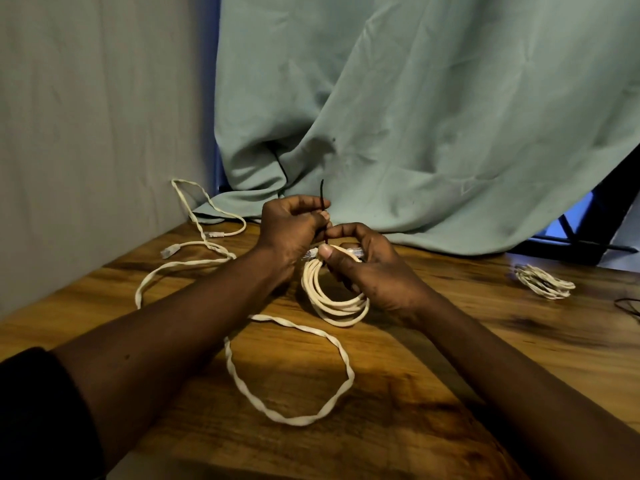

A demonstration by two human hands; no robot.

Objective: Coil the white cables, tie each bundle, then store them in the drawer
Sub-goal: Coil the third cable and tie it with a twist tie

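A coiled white cable (334,299) stands on edge on the wooden table (467,341) at the middle. My right hand (367,268) grips the top of this coil, thumb pressed on it near its clear plugs. My left hand (292,225) pinches a thin black tie (322,192) that sticks up above the coil. A loose white flat cable (294,419) sprawls in loops across the table from the near middle to the far left. A second coiled white bundle (543,281) lies at the far right.
A pale green cloth (415,133) hangs behind the table and drapes onto its far edge. A grey wall (86,133) borders the left side. A thin dark wire (628,304) lies at the right edge. No drawer is in view.
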